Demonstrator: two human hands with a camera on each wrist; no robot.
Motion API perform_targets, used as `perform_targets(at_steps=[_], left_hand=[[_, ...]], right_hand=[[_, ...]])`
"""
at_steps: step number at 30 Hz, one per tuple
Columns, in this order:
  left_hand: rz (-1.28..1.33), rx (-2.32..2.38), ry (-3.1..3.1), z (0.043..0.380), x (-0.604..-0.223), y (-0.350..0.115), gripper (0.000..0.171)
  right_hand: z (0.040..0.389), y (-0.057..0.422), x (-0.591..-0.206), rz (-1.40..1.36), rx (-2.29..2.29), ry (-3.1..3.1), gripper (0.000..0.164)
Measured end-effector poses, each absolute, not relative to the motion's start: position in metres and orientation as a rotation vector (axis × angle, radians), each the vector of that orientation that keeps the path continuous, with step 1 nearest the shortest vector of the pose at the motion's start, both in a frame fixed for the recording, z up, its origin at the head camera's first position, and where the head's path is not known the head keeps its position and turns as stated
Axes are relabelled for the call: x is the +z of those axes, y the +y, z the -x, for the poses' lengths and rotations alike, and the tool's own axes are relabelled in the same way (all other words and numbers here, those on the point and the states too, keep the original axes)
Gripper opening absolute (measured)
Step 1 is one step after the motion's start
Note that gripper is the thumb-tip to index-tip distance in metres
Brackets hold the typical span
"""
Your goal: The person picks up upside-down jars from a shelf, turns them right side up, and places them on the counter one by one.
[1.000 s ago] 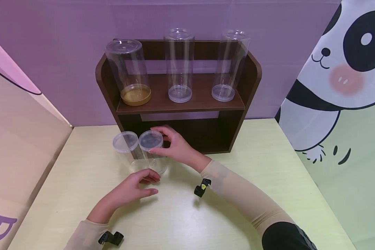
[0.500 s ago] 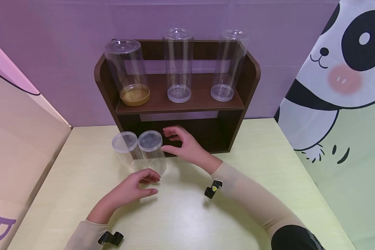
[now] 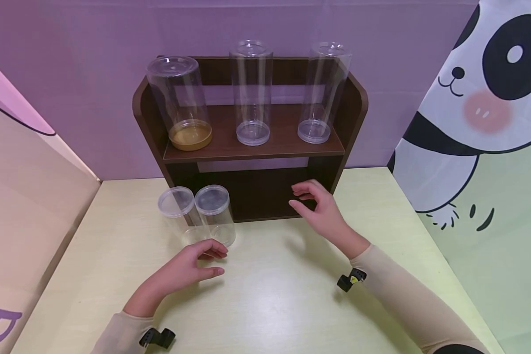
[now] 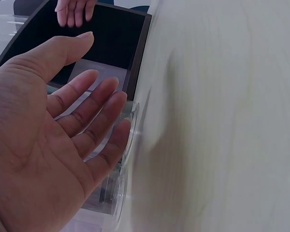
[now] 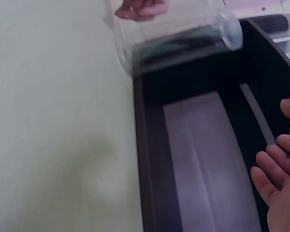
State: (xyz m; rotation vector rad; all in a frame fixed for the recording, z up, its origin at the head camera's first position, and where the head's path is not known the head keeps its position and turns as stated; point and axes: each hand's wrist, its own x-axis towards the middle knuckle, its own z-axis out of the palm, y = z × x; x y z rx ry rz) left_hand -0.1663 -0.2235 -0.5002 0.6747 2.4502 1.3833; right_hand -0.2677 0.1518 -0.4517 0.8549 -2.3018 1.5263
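Two clear lidded jars stand side by side on the table before the shelf's left part: the left jar (image 3: 176, 202) and the right jar (image 3: 213, 200). Just in front of them is my left hand (image 3: 190, 268), relaxed and holding nothing; in the left wrist view its loosely bent fingers (image 4: 104, 111) overlap the jars behind. My right hand (image 3: 323, 211) hovers before the right end of the shelf's lower level, fingers slightly bent with nothing in them. In the right wrist view this right hand (image 5: 282, 169) shows only partly, at the right edge.
A dark brown two-level shelf (image 3: 256, 156) stands against the purple backdrop. On its upper level are a wide clear jar with a gold base (image 3: 179, 98), a tall clear jar (image 3: 253, 93) and another tall jar (image 3: 325, 93). A panda-printed panel (image 3: 478, 113) borders the right side.
My right hand has let go of the right jar's lid and moved right, across the front of the shelf. The left hand and both jars have stayed in place.
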Motion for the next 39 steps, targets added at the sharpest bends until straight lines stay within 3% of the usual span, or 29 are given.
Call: perform_targets(at_steps=[8,19,28,39], left_hand=[[-0.667,1.381,2.448,0.166,-0.499,-0.223,0.041],[-0.677,1.382,2.449,0.165,-0.498,-0.223,0.041],[-0.686,1.381,2.45,0.164,-0.496,-0.223,0.041],[-0.686,1.388,2.444,0.164,-0.497,-0.223,0.042]], right_hand=[[0.268,0.191,-0.445,-0.632,1.446,-2.139,0.026],[0.269,0.208,-0.44,-0.295,1.467,-2.098,0.027],[0.279,0.215,-0.447,-0.281,1.559,-2.152,0.042],[0.284,0.212,-0.453,-0.233,1.559,-2.211,0.045]])
